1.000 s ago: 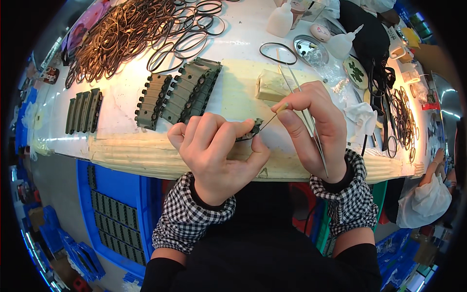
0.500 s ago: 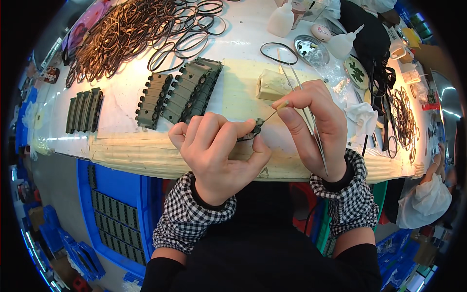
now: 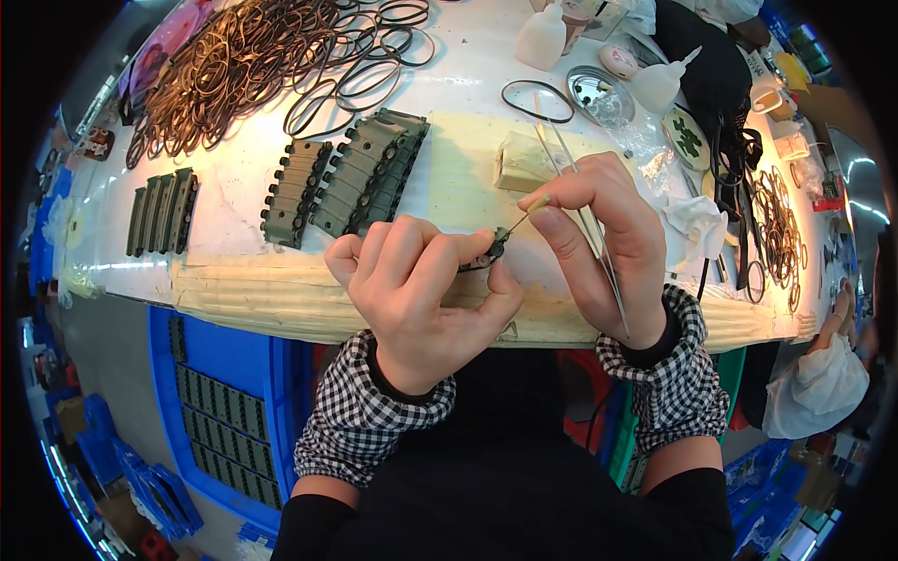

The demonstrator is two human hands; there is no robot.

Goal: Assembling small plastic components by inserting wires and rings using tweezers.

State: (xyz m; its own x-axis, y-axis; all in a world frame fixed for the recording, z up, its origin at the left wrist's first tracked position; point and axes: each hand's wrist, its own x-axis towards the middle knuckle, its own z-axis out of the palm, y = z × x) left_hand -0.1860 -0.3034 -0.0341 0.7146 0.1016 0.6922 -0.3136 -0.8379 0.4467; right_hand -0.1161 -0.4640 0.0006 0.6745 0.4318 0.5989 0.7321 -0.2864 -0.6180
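Small dark part (image 3: 493,251) pinched in left hand (image 3: 421,290), fingers curled tight around it, held just above the near table edge, centre of view. Right hand (image 3: 603,238) grips a thin stick (image 3: 524,215) between thumb and forefinger, tip touching the part; same hand also clasps metal tweezers (image 3: 589,220) running along the palm toward the wrist. Both wrists in checkered cuffs. On the white table (image 3: 234,201): rows of olive-green track links (image 3: 360,173) just left and far of the hands, another small row (image 3: 164,210) further left, pile of brown rubber rings (image 3: 224,61) far left, one black ring (image 3: 536,100) far centre. Round metal dish (image 3: 599,93) and white squeeze bottles (image 3: 659,82) far right. Blue bin (image 3: 220,421) of more links under the table, near left.
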